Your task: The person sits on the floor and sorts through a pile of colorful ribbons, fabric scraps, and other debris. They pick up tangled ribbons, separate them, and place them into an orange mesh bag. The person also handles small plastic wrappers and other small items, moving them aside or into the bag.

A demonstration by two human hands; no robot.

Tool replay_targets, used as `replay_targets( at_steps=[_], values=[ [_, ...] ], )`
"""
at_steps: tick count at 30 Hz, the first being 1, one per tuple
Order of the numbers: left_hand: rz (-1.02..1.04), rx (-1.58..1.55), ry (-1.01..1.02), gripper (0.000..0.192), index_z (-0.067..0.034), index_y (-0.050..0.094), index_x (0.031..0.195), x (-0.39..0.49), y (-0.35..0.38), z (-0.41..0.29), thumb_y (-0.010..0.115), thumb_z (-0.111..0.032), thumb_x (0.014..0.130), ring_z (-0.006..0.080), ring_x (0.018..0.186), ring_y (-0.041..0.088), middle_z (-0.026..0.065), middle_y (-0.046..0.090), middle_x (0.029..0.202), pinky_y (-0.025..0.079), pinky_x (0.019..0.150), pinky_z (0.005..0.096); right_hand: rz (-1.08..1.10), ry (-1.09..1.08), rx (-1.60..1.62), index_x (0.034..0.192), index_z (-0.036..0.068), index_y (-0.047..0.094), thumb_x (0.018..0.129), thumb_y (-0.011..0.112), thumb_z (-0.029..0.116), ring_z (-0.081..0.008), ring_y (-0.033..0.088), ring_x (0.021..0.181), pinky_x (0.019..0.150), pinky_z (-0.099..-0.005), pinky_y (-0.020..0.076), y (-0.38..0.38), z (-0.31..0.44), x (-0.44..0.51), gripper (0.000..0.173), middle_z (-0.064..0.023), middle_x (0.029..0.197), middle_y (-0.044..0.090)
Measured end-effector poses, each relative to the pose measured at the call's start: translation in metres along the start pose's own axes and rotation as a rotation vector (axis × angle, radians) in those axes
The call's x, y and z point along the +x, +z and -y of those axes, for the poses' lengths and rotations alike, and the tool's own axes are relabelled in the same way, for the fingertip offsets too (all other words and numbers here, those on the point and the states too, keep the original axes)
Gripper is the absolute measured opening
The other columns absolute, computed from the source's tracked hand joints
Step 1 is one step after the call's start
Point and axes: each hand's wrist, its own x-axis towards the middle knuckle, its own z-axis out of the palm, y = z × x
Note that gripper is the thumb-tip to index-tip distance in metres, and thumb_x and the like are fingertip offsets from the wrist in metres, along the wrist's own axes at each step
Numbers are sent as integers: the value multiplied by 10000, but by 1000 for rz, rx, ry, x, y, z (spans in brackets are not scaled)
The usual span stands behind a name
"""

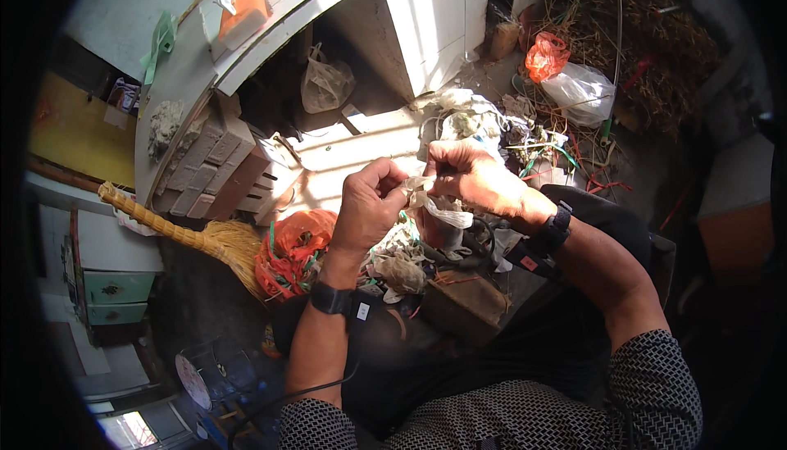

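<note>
Both hands meet in front of my body, fingertips pinching a whitish, translucent plastic bag [452, 215]. My left hand [371, 204] grips its gathered part from one side, with thumb and fingers pressed together. Close beside it, my right hand [470, 178] pinches the same plastic, and a loose end hangs below the fingers. Under the hands lies a heap of crumpled plastic bags [396, 265], partly hidden by them. A red plastic bag [301, 244] rests left of the heap. Black bands with small devices sit on both wrists.
A straw broom [203, 238] lies at left. Beyond the hands are a pile of pale bags [467, 121], tangled strings, a white bag [581, 93] and dry twigs [658, 50]. A brown box [467, 305] stands near my legs. A tiled counter [295, 10] holds an orange tissue pack [246, 16].
</note>
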Motion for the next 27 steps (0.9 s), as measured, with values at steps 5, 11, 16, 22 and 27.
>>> replay_targets(
  at_steps=[5,11,16,22,27],
  values=[
    [-37,73,7,107,7,696,923,2,-1,1,620,81,939,18,730,587,-35,665,793,469,652,213,-8,-252,-256,882,2,631,906,746,-21,-125,577,752,739,-344,513,-3,4,-6,119,-63,748,657],
    [-83,119,22,104,17,677,908,3,4,4,598,82,926,13,717,544,-32,639,772,432,622,218,-24,-312,-379,853,-6,582,880,750,-47,-211,554,705,707,-392,491,-10,12,-16,174,-129,725,601],
    [-95,142,-19,98,26,659,942,5,6,6,589,92,921,25,738,563,-14,659,811,459,647,223,-58,-100,-525,1049,7,634,931,721,100,-309,700,883,792,-436,543,-11,18,-17,174,-165,942,690],
    [-45,1,36,156,17,642,1002,5,16,13,599,138,914,70,773,650,58,728,855,558,695,267,-35,-595,-1042,1294,65,699,865,817,356,-384,669,969,752,-523,516,2,7,-7,532,-121,1000,667],
    [16,-219,-64,143,13,607,999,5,19,12,616,136,927,71,802,650,21,688,896,555,689,258,-96,-576,-1108,1241,58,706,814,839,428,-363,680,925,728,-518,473,8,-6,-6,580,-114,963,677]
  ],
)
